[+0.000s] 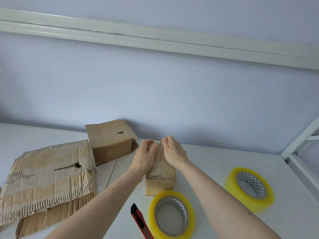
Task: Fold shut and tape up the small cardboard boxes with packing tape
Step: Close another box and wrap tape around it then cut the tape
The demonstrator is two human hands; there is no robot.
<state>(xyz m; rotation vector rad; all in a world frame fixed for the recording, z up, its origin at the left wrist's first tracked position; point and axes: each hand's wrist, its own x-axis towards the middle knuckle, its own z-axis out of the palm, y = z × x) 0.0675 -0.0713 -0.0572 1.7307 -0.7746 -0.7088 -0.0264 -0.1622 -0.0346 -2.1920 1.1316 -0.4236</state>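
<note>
A small narrow cardboard box (160,184) stands on the white table in front of me, its two top flaps folded down to meet along a centre seam. My left hand (145,156) lies on the left flap with its fingers curled over the box's far edge. My right hand (173,152) lies on the right flap, fingers curled over the same far end. Two yellow rolls of packing tape lie flat nearby: one roll (171,214) just in front of the box, the other roll (250,188) to the right.
A red utility knife (140,221) lies left of the near roll. A second cardboard box (110,141) with loose flaps sits behind left, against the wall. Torn flattened cardboard (46,178) covers the left of the table (207,163). A white metal frame (300,145) stands at right.
</note>
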